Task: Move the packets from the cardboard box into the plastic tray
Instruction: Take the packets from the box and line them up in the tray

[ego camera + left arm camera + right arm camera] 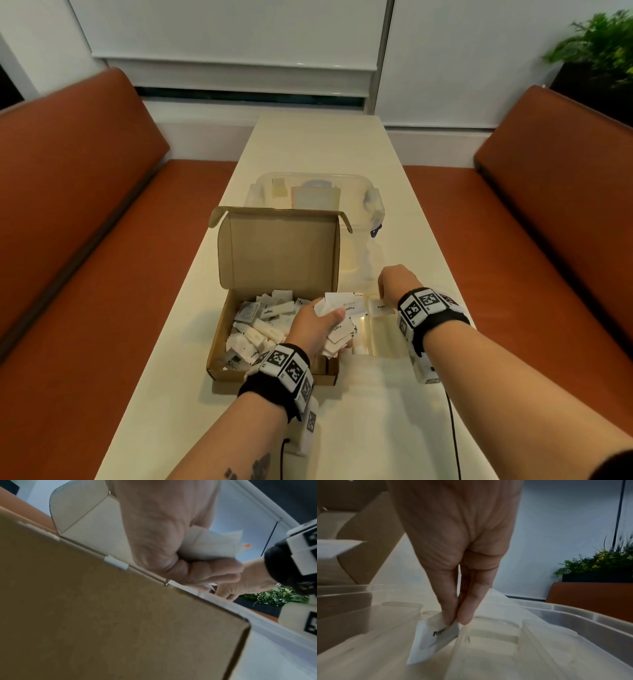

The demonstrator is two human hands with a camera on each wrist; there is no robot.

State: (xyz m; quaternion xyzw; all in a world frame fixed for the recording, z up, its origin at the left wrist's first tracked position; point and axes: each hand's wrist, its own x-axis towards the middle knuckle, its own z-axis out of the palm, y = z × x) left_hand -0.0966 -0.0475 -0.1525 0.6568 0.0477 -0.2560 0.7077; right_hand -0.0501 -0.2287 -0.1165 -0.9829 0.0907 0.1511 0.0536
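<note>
- Clearly the job is at an early stage — the cardboard box [274, 329] on the near left of the table [342, 428] holds a deep heap of white packets [260, 325].
- The left hand [313, 327] is curled round a bunch of packets [339, 318], lifted at the box's right edge, next to the tray.
- The right hand [453, 547] pinches a single pepper packet [433, 635] between fingertips [467, 615], its lower end down in a slot of the clear plastic tray [573, 615] just right of the box.
- In the head view I can make out only a packet or two in the tray — most slots look bare.
- Left to do, as I judge it: release this one, empty the left hand's bunch, then work through nearly the whole heap.
- A clear lidded tub [315, 192] sits farther back, behind the box lid.
</note>
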